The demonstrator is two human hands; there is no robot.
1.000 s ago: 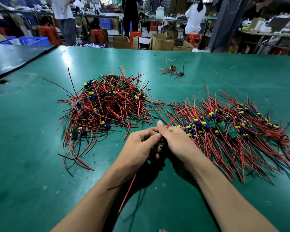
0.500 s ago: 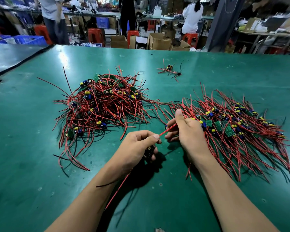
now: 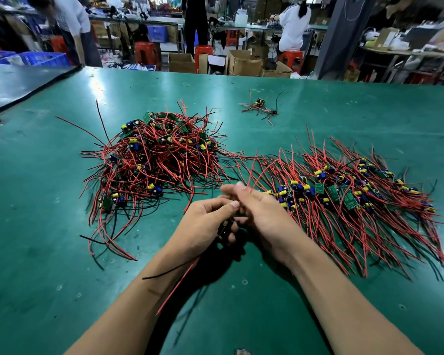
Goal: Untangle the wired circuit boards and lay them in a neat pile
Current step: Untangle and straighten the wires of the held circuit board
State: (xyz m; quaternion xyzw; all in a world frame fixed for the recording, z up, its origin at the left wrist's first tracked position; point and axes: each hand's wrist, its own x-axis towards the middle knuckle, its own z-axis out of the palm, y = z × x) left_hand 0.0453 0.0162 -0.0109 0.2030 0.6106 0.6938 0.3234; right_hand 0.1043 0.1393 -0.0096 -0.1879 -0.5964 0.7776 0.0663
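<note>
Green matting (image 3: pixel 49 226) covers the bench, and the job on it looks roughly half done. To your left sits the tangled heap (image 3: pixel 151 170), its red and black wires crossing every way. To your right is the laid-out pile (image 3: pixel 344 201), with its boards in a loose band and its wires mostly combed toward you.

Your left hand (image 3: pixel 205 224) has its fingers curled round one small dark circuit board (image 3: pixel 224 228), just above the mat between the two masses. A red and a black tail wire (image 3: pixel 177 285) trail back under your wrist. Your right hand (image 3: pixel 262 213) is blurred, but its thumb and forefinger seem to pinch that board's red leads (image 3: pixel 251 175), which stand up from the fingertips.

By count there are two masses, one board in hand, and one stray wired board (image 3: pixel 260 106) lying well apart at the far side. The boards within each mass are too many and too overlapped to number. Judging by the heap's bulk, plenty is left, and the stray one needs collecting too.
</note>
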